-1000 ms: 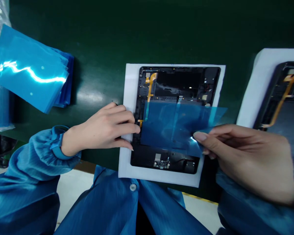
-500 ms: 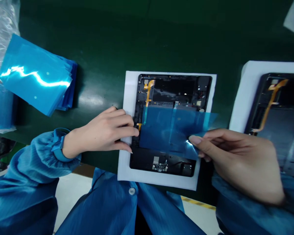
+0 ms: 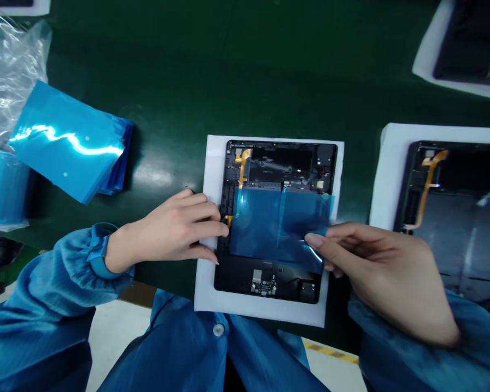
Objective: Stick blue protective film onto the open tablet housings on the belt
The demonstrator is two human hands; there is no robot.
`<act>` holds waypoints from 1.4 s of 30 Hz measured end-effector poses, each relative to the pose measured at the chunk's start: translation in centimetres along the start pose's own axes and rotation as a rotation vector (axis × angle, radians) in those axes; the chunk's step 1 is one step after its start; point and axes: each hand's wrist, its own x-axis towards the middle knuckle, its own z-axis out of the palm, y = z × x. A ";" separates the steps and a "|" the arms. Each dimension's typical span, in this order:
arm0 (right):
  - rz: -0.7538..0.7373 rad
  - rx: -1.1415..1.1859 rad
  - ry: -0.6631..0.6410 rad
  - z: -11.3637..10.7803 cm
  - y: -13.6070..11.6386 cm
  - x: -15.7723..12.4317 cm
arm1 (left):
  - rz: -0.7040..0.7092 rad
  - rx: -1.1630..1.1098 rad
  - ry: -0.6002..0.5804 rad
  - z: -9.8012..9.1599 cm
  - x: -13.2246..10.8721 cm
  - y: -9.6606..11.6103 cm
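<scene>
An opened tablet (image 3: pixel 245 277) with its inner parts exposed lies on a white foam sheet (image 3: pixel 212 163). A translucent blue film (image 3: pixel 257 223) covers the tablet's middle; its right part looks slightly raised. My right hand (image 3: pixel 375 272) pinches the film's right edge between thumb and fingers. At the tablet's left edge rests my left hand (image 3: pixel 179 228), fingers bent and apart, its index fingertip at the frame and its thumb lower down on the edge. An orange flex cable (image 3: pixel 243 166) runs down the tablet's left side, partly under the film.
On the left lies a fanned stack of blue films (image 3: pixel 65 147) beside a clear plastic bag (image 3: pixel 16 98) and more wrapped films (image 3: pixel 4 188). A second opened tablet (image 3: pixel 453 239) on foam sits at right, another device (image 3: pixel 473 49) at upper right. The tabletop (image 3: pixel 167 98) is dark green.
The film's right side has come down and left, flatter over the tablet, with my right hand moving along. My left hand stays at the tablet's edge. The whole view has shifted somewhat.
</scene>
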 end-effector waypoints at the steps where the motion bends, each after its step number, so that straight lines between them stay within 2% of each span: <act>1: -0.003 0.004 0.000 0.0 0.0 0.0 | 0.004 -0.002 0.004 0.0 0.0 0.0; 10: -0.074 -0.013 0.050 0.1 -0.3 -0.2 | 0.001 -0.005 0.025 -0.1 -0.2 0.0; 13: -0.124 -0.077 0.044 0.3 -0.3 -0.5 | 0.005 0.073 0.067 -0.5 0.6 0.6; 16: -0.178 -0.141 0.046 0.5 -0.4 -0.8 | 0.044 0.248 0.047 -0.5 2.6 1.3; 19: -0.209 -0.223 0.077 0.4 -0.5 -1.2 | 0.095 0.365 -0.063 0.1 5.5 2.1; 23: -0.240 -0.332 0.242 -0.7 -0.2 -1.7 | 0.085 0.376 -0.195 1.2 9.4 3.4; 26: -0.302 -0.351 0.315 -1.5 0.3 -2.0 | 0.070 0.340 -0.257 1.5 11.1 4.0; 28: -0.418 -0.387 0.314 -1.6 0.4 -2.0 | 0.052 0.299 -0.262 1.2 10.8 3.6; 29: -0.510 -0.415 0.285 -1.4 0.4 -1.8 | 0.021 0.280 -0.229 0.9 10.2 3.2; 33: -0.992 -0.626 0.010 0.7 -0.6 -0.5 | -0.197 0.237 0.005 -0.4 5.7 0.7; 34: -1.099 -0.705 -0.062 1.4 -1.0 0.1 | -0.236 0.231 0.012 -0.6 4.5 0.2; 36: -1.246 -0.859 -0.178 2.5 -1.8 1.7 | -0.280 0.212 -0.052 -0.6 2.7 -0.5; 38: -1.296 -0.961 -0.221 3.4 -2.4 3.4 | -0.308 0.184 -0.126 -0.3 1.7 -0.9; 42: -1.223 -1.015 -0.142 4.2 -2.9 5.2 | -0.330 0.144 -0.168 0.3 1.7 -1.0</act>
